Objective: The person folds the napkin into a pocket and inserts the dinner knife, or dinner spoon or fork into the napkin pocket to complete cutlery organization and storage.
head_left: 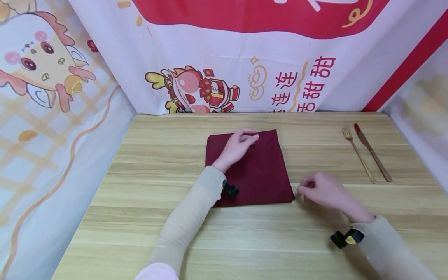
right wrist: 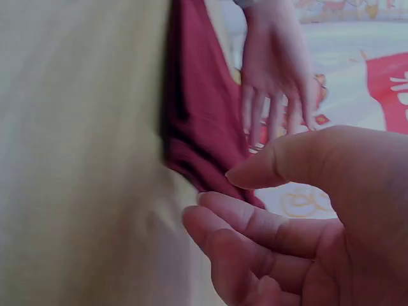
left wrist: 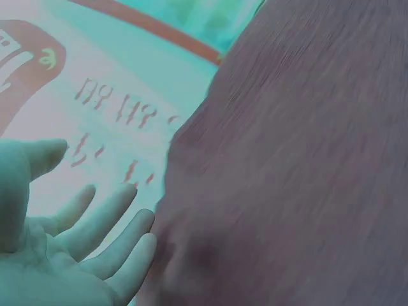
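Note:
A square dark red cloth [head_left: 262,175] lies flat near the middle of the wooden table. Over its upper part hovers or rests my left hand [head_left: 236,147]; whether it touches the fabric I cannot tell. Its fingers [left wrist: 115,217] look loosely spread and hold nothing in the left wrist view. Just off the cloth's lower right corner is my right hand [head_left: 325,190], with fingers bent. A gap separates its thumb [right wrist: 287,159] from the index finger in the right wrist view, and nothing is between them. Some creased layers of the cloth [right wrist: 204,115] show beyond.
A gold-coloured fork [head_left: 357,151] and a knife [head_left: 372,151] lie side by side on the right of the wooden table [head_left: 147,167]. Printed white fabric [head_left: 224,46] hangs behind the far edge, and more patterned fabric [head_left: 52,116] covers the left side.

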`<move>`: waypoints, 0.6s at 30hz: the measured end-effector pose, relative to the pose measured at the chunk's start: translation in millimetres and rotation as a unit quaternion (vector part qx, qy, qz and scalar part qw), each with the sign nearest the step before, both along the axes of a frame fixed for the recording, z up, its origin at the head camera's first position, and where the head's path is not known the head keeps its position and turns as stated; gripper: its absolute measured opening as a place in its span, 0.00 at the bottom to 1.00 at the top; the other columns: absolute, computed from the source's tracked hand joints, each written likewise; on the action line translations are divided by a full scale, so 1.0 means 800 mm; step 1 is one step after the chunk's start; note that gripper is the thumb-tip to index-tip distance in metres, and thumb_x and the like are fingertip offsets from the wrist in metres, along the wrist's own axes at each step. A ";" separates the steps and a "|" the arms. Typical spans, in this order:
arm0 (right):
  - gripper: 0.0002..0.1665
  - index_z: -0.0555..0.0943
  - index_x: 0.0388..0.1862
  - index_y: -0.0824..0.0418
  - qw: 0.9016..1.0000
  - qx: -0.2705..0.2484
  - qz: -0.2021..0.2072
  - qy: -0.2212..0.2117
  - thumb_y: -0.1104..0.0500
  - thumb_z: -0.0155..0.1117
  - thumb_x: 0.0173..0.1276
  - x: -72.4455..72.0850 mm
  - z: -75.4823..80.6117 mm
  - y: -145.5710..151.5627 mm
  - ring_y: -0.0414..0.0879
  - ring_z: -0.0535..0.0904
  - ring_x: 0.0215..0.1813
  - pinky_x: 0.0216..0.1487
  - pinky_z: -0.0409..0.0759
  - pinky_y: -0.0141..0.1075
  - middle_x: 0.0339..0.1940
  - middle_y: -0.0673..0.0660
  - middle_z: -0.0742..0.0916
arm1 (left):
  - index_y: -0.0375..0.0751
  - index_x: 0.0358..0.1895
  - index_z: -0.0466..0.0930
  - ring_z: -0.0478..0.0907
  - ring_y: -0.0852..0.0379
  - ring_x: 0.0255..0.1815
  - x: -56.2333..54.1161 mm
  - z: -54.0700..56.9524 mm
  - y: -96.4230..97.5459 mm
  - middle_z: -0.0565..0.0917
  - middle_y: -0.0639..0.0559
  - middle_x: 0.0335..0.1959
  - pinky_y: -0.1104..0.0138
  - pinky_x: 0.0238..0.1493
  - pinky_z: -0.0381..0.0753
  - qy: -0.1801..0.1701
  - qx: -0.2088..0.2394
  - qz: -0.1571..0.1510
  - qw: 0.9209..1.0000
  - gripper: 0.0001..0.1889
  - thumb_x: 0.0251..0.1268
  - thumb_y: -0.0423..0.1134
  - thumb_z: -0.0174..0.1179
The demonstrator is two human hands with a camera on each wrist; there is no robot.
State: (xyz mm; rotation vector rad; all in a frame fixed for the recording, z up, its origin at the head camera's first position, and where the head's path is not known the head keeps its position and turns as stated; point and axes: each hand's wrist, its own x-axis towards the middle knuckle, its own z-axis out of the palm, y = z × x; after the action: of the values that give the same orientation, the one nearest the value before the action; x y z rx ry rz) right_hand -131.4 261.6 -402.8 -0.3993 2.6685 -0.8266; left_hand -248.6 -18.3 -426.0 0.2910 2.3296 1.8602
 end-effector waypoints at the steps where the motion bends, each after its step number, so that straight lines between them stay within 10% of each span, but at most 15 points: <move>1: 0.08 0.87 0.33 0.57 1.000 -0.004 -0.001 0.012 0.57 0.64 0.70 -0.004 0.004 0.001 0.43 0.75 0.26 0.26 0.74 0.37 0.23 0.48 0.84 | 0.45 0.63 0.79 0.80 0.56 0.57 -0.001 0.004 -0.010 0.86 0.51 0.53 0.58 0.58 0.77 0.012 -0.012 0.002 1.000 0.20 0.76 0.51 0.60; 9: 0.18 0.88 0.48 0.64 0.992 -0.055 -0.035 0.104 0.51 0.67 0.73 -0.055 0.037 -0.008 0.50 0.83 0.41 0.40 0.82 0.42 0.41 0.56 0.89 | 0.37 0.61 0.81 0.81 0.52 0.54 -0.023 0.022 -0.092 0.86 0.45 0.51 0.64 0.59 0.76 0.101 -0.056 0.041 0.992 0.16 0.74 0.37 0.63; 18: 0.30 0.84 0.61 0.57 0.989 -0.101 -0.062 0.086 0.40 0.68 0.70 -0.131 0.040 -0.040 0.59 0.84 0.54 0.51 0.82 0.53 0.64 0.60 0.82 | 0.38 0.62 0.81 0.80 0.47 0.55 -0.034 0.035 -0.155 0.84 0.41 0.55 0.57 0.56 0.79 0.108 -0.137 0.045 0.984 0.19 0.71 0.39 0.65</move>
State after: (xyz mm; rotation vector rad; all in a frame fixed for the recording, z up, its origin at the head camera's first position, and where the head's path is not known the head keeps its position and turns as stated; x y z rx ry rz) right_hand -236.3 229.5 -370.6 -0.3713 2.7989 -1.1559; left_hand -275.8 -142.5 -398.4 0.3760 2.7486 1.5832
